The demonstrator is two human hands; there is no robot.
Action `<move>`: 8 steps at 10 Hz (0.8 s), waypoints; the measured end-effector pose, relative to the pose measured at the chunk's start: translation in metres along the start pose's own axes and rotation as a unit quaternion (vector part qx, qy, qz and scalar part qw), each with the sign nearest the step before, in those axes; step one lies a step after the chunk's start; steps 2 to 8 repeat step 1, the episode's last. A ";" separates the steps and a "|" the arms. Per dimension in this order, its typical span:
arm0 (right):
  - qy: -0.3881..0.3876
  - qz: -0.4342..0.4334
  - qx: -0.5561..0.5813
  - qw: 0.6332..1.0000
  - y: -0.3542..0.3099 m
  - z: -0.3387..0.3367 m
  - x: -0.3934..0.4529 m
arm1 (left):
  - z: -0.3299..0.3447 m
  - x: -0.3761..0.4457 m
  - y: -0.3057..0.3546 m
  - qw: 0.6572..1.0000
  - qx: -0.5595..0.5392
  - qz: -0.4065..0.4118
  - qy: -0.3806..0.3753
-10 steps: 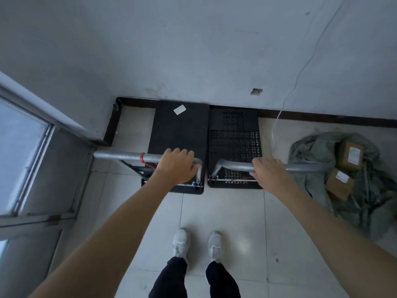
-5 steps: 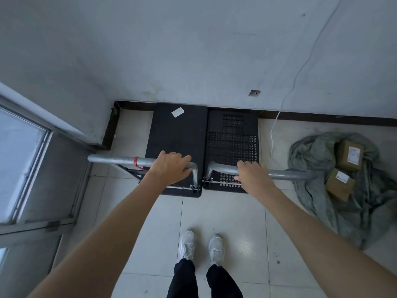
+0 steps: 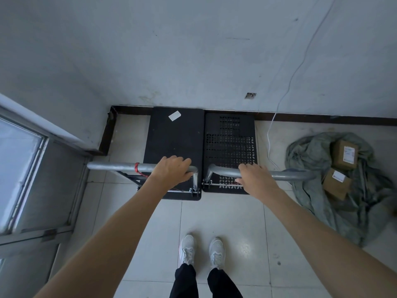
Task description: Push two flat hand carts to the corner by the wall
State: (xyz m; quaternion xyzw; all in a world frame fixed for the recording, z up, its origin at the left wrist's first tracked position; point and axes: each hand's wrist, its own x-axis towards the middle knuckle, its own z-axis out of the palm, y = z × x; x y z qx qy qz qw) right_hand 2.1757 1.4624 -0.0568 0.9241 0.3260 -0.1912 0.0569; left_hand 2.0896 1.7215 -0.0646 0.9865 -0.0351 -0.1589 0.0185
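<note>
Ahead of both grips, the solid cart (image 3: 175, 151) and perforated cart (image 3: 229, 147) sat side by side, front edges against the wall (image 3: 193, 61). Left hand (image 3: 171, 172) and right hand (image 3: 256, 179) curled round their handles; pressing evenly should have kept them square.

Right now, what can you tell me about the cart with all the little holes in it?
The holed cart is flat and black, looks like plastic, with rows of small holes across its deck. It sits on the tiled floor with its far edge against the wall's dark baseboard, side by side with the solid cart. A silver metal handle rises at its near end, and the right hand grips that bar. Nothing lies on the deck. Its wheels are hidden.
</note>
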 end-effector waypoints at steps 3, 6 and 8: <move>-0.007 0.000 0.053 0.999 0.001 -0.006 0.008 | 0.003 0.002 0.000 0.998 -0.042 -0.027 0.030; -0.007 0.000 0.053 0.999 0.001 -0.006 0.008 | 0.003 0.002 0.000 0.998 -0.042 -0.027 0.030; -0.007 0.000 0.053 0.999 0.001 -0.006 0.008 | 0.003 0.002 0.000 0.998 -0.042 -0.027 0.030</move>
